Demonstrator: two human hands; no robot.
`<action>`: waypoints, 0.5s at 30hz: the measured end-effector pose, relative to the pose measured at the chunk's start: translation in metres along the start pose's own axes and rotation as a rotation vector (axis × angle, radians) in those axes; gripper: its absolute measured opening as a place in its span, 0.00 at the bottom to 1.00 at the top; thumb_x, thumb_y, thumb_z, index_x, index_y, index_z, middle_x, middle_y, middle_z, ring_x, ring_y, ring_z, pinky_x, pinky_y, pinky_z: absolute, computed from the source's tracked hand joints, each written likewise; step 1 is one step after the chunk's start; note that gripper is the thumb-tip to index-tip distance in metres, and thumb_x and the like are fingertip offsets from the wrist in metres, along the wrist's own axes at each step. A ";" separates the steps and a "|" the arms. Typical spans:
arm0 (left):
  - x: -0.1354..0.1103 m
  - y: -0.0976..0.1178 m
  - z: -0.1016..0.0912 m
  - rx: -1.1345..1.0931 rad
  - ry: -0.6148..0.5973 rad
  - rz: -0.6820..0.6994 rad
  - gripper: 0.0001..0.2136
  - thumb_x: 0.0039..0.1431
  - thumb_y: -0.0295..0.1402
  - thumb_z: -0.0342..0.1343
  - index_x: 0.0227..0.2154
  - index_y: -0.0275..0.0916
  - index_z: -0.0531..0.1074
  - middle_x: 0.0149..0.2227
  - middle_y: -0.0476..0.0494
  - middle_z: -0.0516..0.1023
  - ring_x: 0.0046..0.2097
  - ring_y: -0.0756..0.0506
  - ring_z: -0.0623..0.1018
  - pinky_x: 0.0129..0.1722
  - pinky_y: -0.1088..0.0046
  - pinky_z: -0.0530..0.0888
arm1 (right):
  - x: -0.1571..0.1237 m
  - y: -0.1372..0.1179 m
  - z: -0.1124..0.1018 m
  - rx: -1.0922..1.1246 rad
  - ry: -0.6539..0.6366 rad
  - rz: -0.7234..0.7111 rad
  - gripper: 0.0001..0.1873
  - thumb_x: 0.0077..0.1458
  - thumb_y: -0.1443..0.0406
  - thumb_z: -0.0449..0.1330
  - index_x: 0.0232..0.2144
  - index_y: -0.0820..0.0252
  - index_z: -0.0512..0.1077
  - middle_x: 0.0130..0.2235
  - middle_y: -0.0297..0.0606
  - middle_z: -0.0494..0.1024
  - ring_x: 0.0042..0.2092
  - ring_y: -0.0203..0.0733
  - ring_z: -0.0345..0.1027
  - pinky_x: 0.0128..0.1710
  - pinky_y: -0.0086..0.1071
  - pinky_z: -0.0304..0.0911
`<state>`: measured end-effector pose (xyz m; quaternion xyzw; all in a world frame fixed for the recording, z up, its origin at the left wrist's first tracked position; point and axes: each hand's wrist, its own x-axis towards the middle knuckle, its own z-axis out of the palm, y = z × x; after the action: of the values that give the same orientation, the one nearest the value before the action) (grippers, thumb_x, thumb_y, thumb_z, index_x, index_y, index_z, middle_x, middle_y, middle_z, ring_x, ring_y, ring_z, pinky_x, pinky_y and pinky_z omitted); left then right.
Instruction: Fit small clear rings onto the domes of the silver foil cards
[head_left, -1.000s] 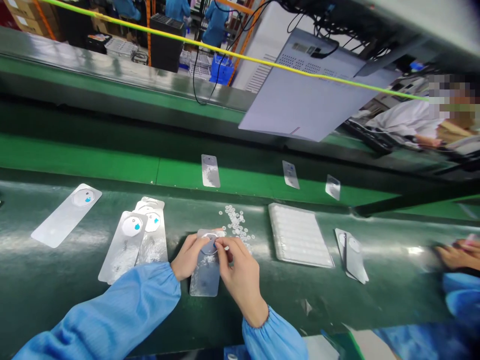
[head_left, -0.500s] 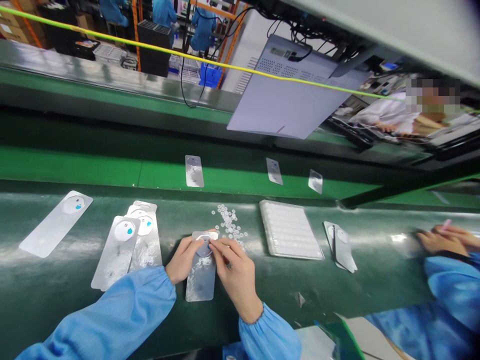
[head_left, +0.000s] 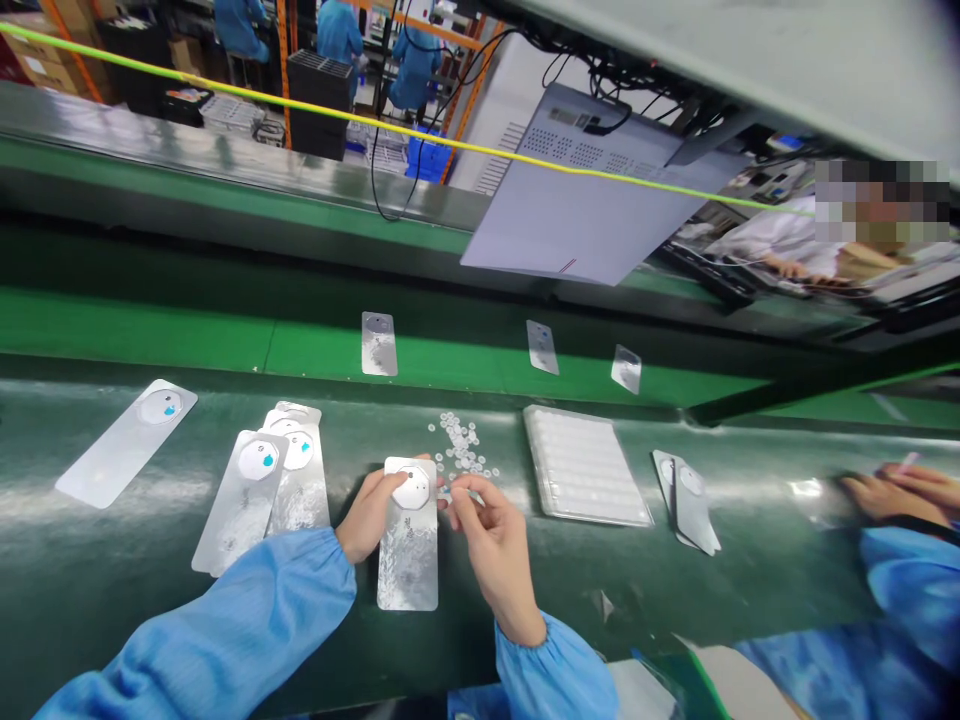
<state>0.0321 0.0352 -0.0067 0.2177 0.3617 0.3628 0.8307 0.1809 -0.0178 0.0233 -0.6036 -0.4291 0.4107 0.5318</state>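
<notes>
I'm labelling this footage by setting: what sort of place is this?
Most likely a factory assembly line. A long green conveyor belt runs across the view, the left hand holds a silver card, one of many alike, beside a pile of small clear discs, and people in blue work coats stand behind.

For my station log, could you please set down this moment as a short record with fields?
Left hand: holds the silver plate by its upper left edge
Right hand: fingertips pinched together beside the plate's white disc; contents too small to tell
Loose parts: small clear discs piled just beyond the hands
Tray: white tray right of the pile
Other plates: three lying left of the held one
Co-worker's hands: at the far right edge
</notes>
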 end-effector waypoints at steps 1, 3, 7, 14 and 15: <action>0.000 0.000 0.001 -0.039 -0.021 -0.032 0.23 0.56 0.39 0.60 0.54 0.37 0.77 0.44 0.38 0.85 0.45 0.35 0.84 0.43 0.61 0.79 | -0.002 0.000 -0.004 0.057 0.023 0.040 0.16 0.59 0.51 0.65 0.34 0.58 0.74 0.22 0.29 0.66 0.25 0.36 0.59 0.27 0.30 0.58; -0.002 0.001 0.002 -0.080 -0.041 -0.059 0.24 0.57 0.39 0.60 0.56 0.37 0.75 0.44 0.37 0.85 0.43 0.35 0.84 0.39 0.61 0.80 | -0.006 -0.002 -0.013 0.143 0.073 0.095 0.18 0.55 0.50 0.68 0.33 0.58 0.74 0.22 0.29 0.66 0.25 0.35 0.58 0.26 0.29 0.56; -0.004 0.005 0.005 -0.072 -0.044 -0.043 0.24 0.57 0.38 0.61 0.56 0.37 0.74 0.45 0.36 0.84 0.43 0.34 0.84 0.36 0.63 0.80 | -0.017 -0.010 -0.043 0.247 0.111 0.157 0.21 0.50 0.48 0.71 0.31 0.58 0.75 0.25 0.31 0.67 0.26 0.34 0.59 0.25 0.29 0.56; -0.005 0.008 0.008 0.001 -0.014 -0.011 0.29 0.53 0.37 0.67 0.57 0.34 0.71 0.48 0.33 0.83 0.46 0.33 0.84 0.35 0.66 0.81 | -0.081 0.013 -0.194 -0.007 0.426 0.279 0.23 0.34 0.47 0.75 0.22 0.55 0.74 0.22 0.32 0.64 0.21 0.35 0.55 0.19 0.32 0.59; -0.005 0.008 0.008 0.014 -0.017 -0.003 0.30 0.52 0.37 0.67 0.58 0.34 0.71 0.48 0.33 0.83 0.47 0.33 0.83 0.35 0.66 0.81 | -0.093 0.024 -0.217 -0.129 0.474 0.322 0.22 0.31 0.47 0.75 0.23 0.53 0.75 0.22 0.35 0.66 0.20 0.38 0.58 0.19 0.35 0.61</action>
<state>0.0325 0.0354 0.0054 0.2258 0.3574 0.3571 0.8329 0.3618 -0.1705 0.0241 -0.7756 -0.2166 0.3094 0.5058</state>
